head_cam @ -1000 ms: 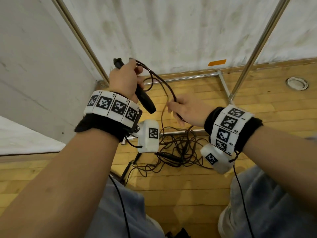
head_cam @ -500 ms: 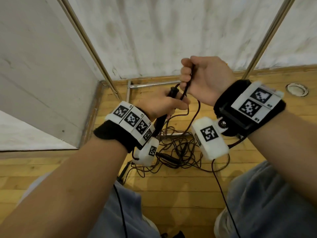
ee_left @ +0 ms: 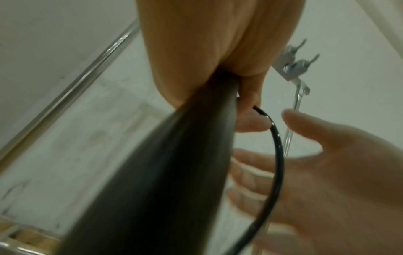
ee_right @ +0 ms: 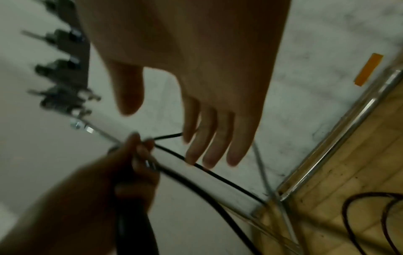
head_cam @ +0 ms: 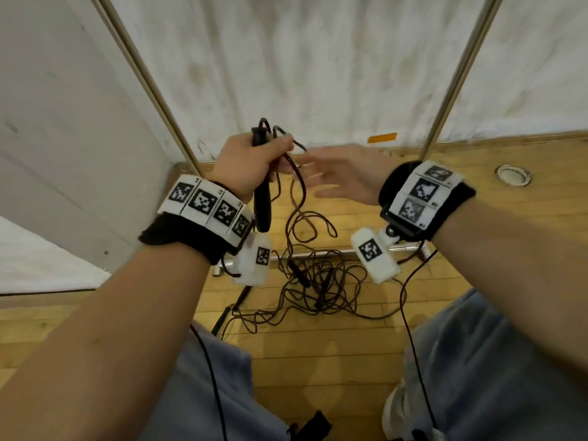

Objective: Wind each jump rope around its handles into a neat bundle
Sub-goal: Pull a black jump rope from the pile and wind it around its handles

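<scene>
Wooden plank floor (head_cam: 318, 354); left hand (head_cam: 245, 163) grips smooth black handle (head_cam: 262, 202).

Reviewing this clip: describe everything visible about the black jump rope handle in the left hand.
The handle is a slim, matte black stick, plastic or rubber by its look. The left hand grips its upper part, holding it nearly upright above the floor; its top end pokes out above the fist. Thin dark cord loops at the top and trails down to the tangle on the floor. The right hand, fingers straight, is beside it without touching it.
</scene>
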{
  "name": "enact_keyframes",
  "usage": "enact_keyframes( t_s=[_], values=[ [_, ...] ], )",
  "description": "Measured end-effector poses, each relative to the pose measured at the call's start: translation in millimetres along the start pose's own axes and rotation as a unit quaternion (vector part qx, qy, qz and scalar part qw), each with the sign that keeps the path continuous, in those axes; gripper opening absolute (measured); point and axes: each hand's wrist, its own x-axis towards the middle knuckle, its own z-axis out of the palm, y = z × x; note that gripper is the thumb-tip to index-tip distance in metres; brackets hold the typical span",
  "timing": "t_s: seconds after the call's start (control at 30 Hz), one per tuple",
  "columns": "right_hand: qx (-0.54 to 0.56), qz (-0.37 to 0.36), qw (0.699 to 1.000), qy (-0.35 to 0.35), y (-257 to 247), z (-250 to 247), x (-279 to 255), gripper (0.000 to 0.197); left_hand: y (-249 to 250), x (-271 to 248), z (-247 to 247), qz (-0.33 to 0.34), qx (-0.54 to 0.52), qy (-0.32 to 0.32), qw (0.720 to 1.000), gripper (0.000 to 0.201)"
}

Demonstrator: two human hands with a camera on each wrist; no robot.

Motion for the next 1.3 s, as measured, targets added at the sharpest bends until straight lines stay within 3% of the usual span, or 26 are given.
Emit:
enact_keyframes(
  t_s=[0.07,0.13,0.2,0.33,0.4,0.57,0.63,0.7,0.77,0.8,0.87,0.93,0.97,1.1,1.2,1.3],
  values=[
    [-0.136,0.003,0.990,-0.034,10,14,-5,0.022,9,-1,-2,-0.007,-0.083,0.003,0.997,0.015],
    [-0.321,-0.024,0.947,0.007,19,24,-8,0.015,16,-3,-4,-0.012,-0.142,0.004,0.990,0.016],
    [-0.385,-0.056,0.920,0.050,24,29,-10,0.014,20,-5,-6,-0.012,-0.161,0.012,0.987,0.018],
    [-0.176,-0.108,0.972,0.109,15,26,-13,0.020,17,-8,-9,-0.027,-0.103,-0.009,0.994,0.027],
    [-0.063,-0.144,0.977,0.147,4,23,-13,0.020,10,-10,-8,-0.041,-0.049,-0.065,0.996,0.012],
    [0.169,-0.190,0.955,0.152,-18,18,-9,0.023,-6,-23,6,-0.035,0.184,-0.198,0.962,0.007],
    [0.230,-0.201,0.937,0.169,-26,12,-8,0.024,-10,-23,12,-0.033,0.195,-0.198,0.960,0.007],
    [0.289,-0.199,0.919,0.178,-29,3,-8,0.020,-13,-20,15,-0.016,0.174,-0.147,0.974,0.006],
    [0.268,-0.173,0.931,0.179,-27,-3,-5,0.016,-14,-15,17,0.007,0.131,-0.076,0.988,0.008],
    [0.201,-0.146,0.951,0.182,-24,-5,-3,0.018,-12,-13,16,0.014,0.115,-0.051,0.992,0.009],
    [-0.056,-0.083,0.979,0.176,-13,-4,1,0.024,-10,-6,15,0.016,0.094,-0.023,0.995,0.011],
    [-0.266,-0.050,0.957,0.107,0,7,2,0.019,-7,-1,14,0.012,0.078,-0.014,0.997,0.015],
    [-0.303,-0.040,0.948,0.084,5,13,3,0.017,-6,1,15,0.010,0.069,-0.015,0.997,0.017],
    [-0.301,-0.049,0.946,0.107,17,16,7,0.022,-5,4,17,0.020,0.042,-0.031,0.998,0.017],
    [-0.196,-0.067,0.962,0.180,14,10,10,0.018,-4,6,15,-0.006,0.071,-0.066,0.995,0.009],
    [-0.057,-0.070,0.971,0.223,10,7,11,0.014,-9,5,14,-0.023,0.185,-0.135,0.973,0.021]
  ],
)
